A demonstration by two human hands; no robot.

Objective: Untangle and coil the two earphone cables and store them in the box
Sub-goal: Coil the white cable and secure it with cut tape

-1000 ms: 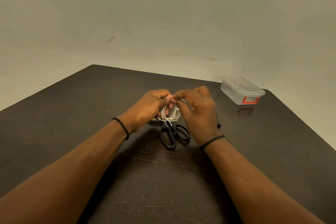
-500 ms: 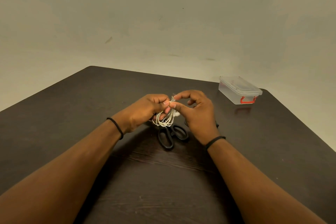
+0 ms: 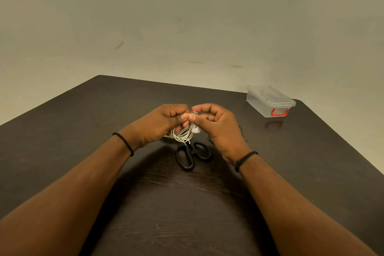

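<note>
Dark brown wooden table (image 3: 83,151) is seen underneath | black-handled scissors (image 3: 193,155) lie nearest | just above them, a coiled white earphone cable (image 3: 182,135) is pinched by left hand (image 3: 160,124) and right hand (image 3: 220,127), fingers curled, thumbs meeting | a thin black cable (image 3: 210,140) is partly hidden behind the right hand | clear lidded plastic box with red latch (image 3: 270,102) sits far right, well apart.

A plain indoor room, sparsely furnished; whether home or office cannot be told. A dark wood-grain surface (image 3: 207,203) with rounded corners stands against a bare, pale wall (image 3: 187,16) marked by a few scuffs and smudges. The only goods on the surface are small household items: black-handled scissors (image 3: 192,155) near the middle and a clear plastic box (image 3: 270,101) with a lid and red clasp at the far right corner.
</note>
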